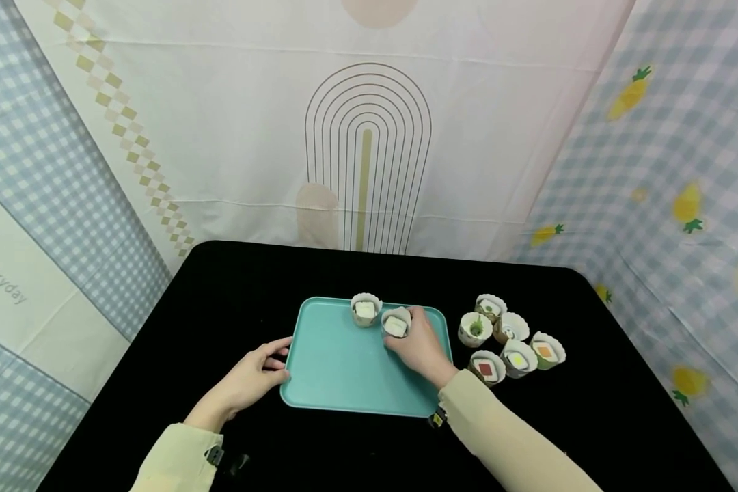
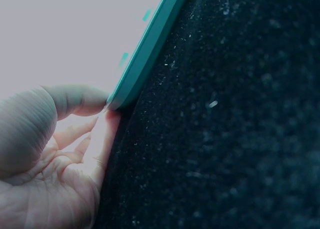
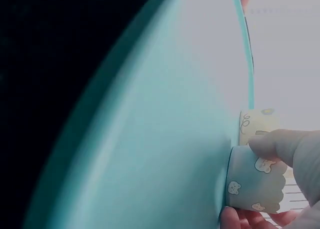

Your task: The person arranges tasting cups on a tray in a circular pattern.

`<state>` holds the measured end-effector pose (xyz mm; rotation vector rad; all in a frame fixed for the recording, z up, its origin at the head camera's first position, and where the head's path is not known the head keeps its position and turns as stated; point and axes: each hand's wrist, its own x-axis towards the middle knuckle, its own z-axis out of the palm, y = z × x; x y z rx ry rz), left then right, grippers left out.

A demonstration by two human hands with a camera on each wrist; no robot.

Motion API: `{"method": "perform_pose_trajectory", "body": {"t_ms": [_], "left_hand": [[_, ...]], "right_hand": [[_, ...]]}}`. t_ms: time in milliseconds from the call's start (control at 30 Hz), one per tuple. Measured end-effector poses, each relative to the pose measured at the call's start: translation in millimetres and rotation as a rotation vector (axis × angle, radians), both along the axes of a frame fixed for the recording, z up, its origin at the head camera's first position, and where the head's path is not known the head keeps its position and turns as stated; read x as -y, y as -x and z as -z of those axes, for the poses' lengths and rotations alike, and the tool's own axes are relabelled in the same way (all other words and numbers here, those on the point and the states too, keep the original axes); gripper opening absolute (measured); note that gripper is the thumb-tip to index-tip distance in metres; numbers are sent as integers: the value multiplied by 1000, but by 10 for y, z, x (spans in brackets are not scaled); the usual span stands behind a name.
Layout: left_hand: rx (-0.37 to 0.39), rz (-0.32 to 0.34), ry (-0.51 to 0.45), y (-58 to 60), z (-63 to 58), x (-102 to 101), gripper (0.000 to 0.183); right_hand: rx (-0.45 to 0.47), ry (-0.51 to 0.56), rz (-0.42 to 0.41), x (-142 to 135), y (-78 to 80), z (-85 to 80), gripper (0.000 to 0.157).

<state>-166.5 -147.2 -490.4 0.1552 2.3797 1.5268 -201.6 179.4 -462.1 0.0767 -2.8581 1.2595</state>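
On a black table (image 1: 344, 447), a teal tray (image 1: 344, 376) lies before the person, its left rim pinched by the left hand (image 1: 249, 379), thumb at the lip and fingertips against the outer wall. The right hand (image 1: 421, 348) holds a scalloped cup (image 3: 250, 181) between thumb and fingers over the far right part of the tray, just beside a second cup (image 1: 364, 322) near the far rim; whether these cups touch, and whether the held base is fully seated, cannot be told. Several hazards may be judged from this arrangement. The thin-looking wall could dent under a tighter grip; a sideways drag of the fingers could knock the neighbouring cup; a tilt might shift the contents; and the right sleeve (image 1: 498, 424), close to the cups outside the tray, could brush the nearest if the elbow swung outward. As to contents, the held cup, printed with small bear faces, contains a white block (image 1: 396, 326); its neighbour contains a similar white block (image 1: 365, 309). Right of the tray stand six more cups (image 1: 525, 346) in a close cluster. In the near row, white fillings carry a dark red square (image 1: 486, 370), a yellow-green square (image 1: 518, 360) and an orange square (image 1: 545, 352); behind, one cup shows a leafy green piece (image 1: 476, 328), while the remaining two have pale fillings with marks too small to name.
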Motion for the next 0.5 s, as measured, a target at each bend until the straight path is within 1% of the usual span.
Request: {"method": "perform_pose_trajectory", "body": {"t_ms": [233,500], "left_hand": [[2,2,-4,3,-13,-6,62],[8,2,-8,-4,-12,-6,62]], "right_hand": [[-12,5,4,2,47,20,65],[6,-2,13,8,69,21,62]]}}
